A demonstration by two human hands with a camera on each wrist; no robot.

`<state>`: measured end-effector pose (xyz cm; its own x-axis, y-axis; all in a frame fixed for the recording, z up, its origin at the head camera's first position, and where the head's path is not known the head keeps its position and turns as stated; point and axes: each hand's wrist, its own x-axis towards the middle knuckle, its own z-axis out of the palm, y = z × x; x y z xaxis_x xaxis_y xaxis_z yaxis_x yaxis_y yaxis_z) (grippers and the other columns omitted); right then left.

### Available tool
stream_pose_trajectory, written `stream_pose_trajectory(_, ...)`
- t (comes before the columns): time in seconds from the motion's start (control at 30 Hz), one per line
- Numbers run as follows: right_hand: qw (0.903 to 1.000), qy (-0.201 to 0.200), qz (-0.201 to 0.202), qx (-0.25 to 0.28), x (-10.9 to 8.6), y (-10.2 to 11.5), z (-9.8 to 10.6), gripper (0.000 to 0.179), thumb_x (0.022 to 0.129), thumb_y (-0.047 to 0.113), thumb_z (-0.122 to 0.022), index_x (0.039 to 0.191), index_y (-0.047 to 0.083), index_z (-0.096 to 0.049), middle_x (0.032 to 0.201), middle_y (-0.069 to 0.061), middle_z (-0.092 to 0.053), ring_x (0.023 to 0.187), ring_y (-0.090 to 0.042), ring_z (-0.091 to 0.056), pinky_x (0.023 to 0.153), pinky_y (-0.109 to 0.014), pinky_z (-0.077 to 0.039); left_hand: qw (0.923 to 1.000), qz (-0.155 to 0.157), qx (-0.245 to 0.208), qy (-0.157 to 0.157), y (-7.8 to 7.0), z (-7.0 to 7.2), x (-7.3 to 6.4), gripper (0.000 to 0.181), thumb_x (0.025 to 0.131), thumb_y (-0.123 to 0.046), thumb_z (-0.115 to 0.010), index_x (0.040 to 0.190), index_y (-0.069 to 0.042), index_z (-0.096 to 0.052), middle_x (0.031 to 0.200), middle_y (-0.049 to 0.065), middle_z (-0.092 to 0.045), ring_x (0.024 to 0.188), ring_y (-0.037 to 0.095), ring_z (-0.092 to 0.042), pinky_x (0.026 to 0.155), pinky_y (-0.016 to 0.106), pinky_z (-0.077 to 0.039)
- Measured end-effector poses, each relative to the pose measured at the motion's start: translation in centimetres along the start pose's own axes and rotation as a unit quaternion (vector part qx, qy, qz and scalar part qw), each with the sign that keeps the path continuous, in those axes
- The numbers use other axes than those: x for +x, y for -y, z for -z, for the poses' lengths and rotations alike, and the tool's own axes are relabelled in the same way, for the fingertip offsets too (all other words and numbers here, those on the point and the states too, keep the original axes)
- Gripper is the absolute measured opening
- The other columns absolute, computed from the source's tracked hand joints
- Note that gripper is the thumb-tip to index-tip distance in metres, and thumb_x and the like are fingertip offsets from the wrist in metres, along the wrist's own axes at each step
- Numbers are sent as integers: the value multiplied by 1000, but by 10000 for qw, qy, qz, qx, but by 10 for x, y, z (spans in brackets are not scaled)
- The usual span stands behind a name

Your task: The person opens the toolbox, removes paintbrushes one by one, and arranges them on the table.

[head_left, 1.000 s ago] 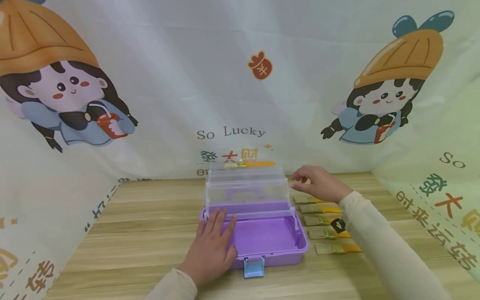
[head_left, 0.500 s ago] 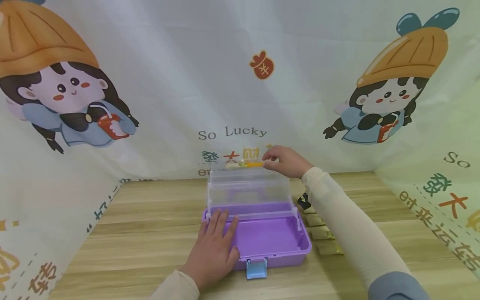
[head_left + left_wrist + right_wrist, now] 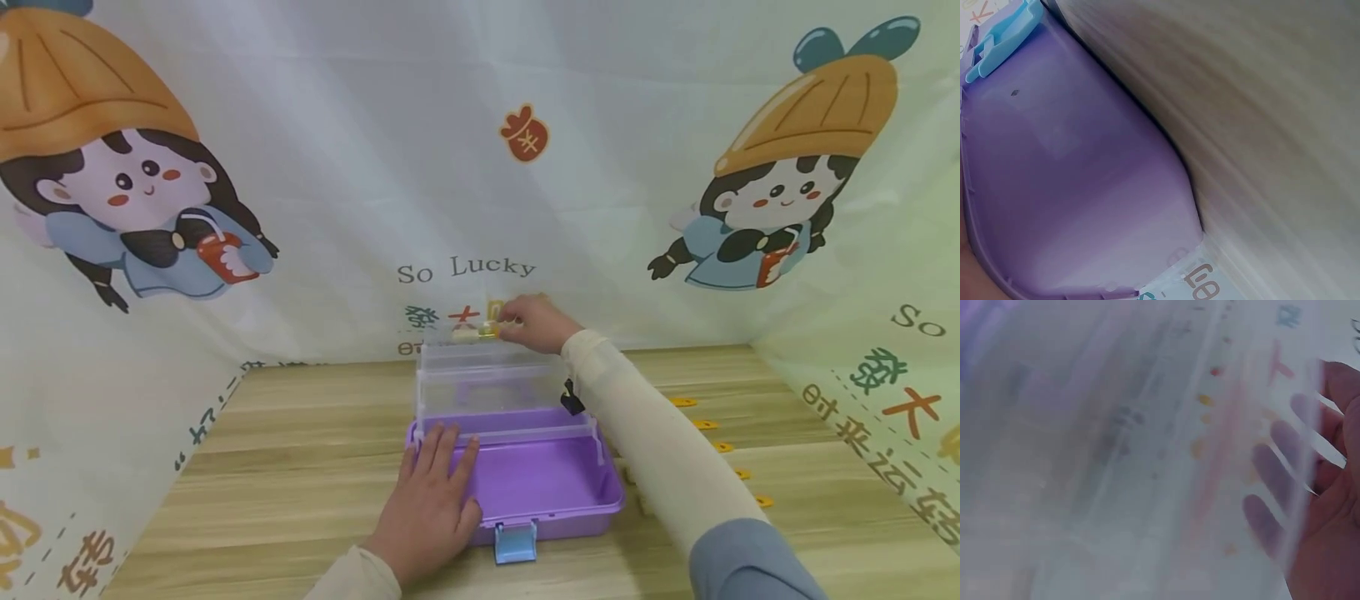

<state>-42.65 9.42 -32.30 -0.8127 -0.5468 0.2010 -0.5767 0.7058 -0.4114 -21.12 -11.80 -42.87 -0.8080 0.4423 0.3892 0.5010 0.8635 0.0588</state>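
Observation:
A purple case (image 3: 525,523) with a blue latch (image 3: 515,543) stands with its clear lid and trays (image 3: 491,392) raised at the back. In the raised top section lies a paintbrush, its bristles (image 3: 465,335) pointing left. My right hand (image 3: 542,323) covers its orange handle, fingertips near the metal band. Through the cloudy plastic in the right wrist view, the fingers (image 3: 1279,440) of that hand look spread and slightly bent; whether they pinch the paintbrush is hidden. My left hand (image 3: 427,508) rests with extended fingers on the case's left front rim.
Several paintbrushes lie in a row right of the case; their orange handle ends (image 3: 705,425) show beyond my right sleeve (image 3: 660,450). A printed cloth (image 3: 360,167) hangs behind the wooden table (image 3: 300,467).
My right hand has moved left from beside the case, above the row of paintbrushes, to the paintbrush in the raised top section. My left hand has stayed on the rim.

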Motion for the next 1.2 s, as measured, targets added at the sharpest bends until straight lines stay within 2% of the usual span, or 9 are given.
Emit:
stream_pose_trajectory(0.23,9997,-100,28,-202,6,-5,-20,40,94,26,-66,128,3,-63,126,-13,-63,118,-29,-57,105,-43,-43,10000,-24,-14,-20,0,0,0,65,91,-32,-53,149,-6,-44,151,22,-37,143,40,-27,111,63,-26)
stream_pose_trajectory(0.43,9983,128,-417,-383,5,-2,-28,54,97,36,-61,141,6,-54,141,-14,-54,132,-32,-47,111,-47,-36,10000,-59,-13,-59,0,-1,0,65,91,-32,-55,149,-6,-44,152,22,-35,143,40,-26,111,63,-27)
stream_pose_trajectory(0.53,9961,247,-449,-724,6,0,-29,57,96,39,-60,142,6,-54,144,-14,-51,135,-34,-42,112,-50,-33,9999,-73,3,-117,0,0,0,65,91,-32,-55,149,-6,-44,151,22,-35,143,40,-27,110,63,-27)
stream_pose_trajectory(0.7,9924,369,-449,-1082,6,2,-30,53,96,40,-61,138,8,-59,141,-13,-52,132,-35,-44,109,-54,-35,10000,-49,-2,-56,0,2,0,65,91,-33,-53,150,-6,-44,152,22,-35,143,40,-26,110,64,-27)
stream_pose_trajectory(0.87,9930,401,-484,-998,4,2,-31,52,96,39,-62,138,8,-59,136,-11,-54,128,-33,-47,106,-54,-37,10000,-38,17,-8,0,2,0,65,91,-33,-52,150,-6,-43,151,22,-35,143,40,-26,111,64,-26)
stream_pose_trajectory(1.1,9932,415,-487,-977,5,0,-31,52,96,40,-62,137,8,-58,139,-11,-55,129,-33,-47,107,-53,-37,10000,-33,53,-23,0,1,0,65,91,-33,-52,150,-6,-43,151,22,-35,143,40,-26,111,63,-26)
stream_pose_trajectory(1.2,9936,386,-459,-952,5,0,-31,49,95,39,-63,133,8,-61,133,-9,-58,124,-30,-50,105,-51,-39,10000,-29,53,-38,0,0,0,65,91,-33,-52,149,-6,-44,151,22,-36,143,40,-27,111,63,-26)
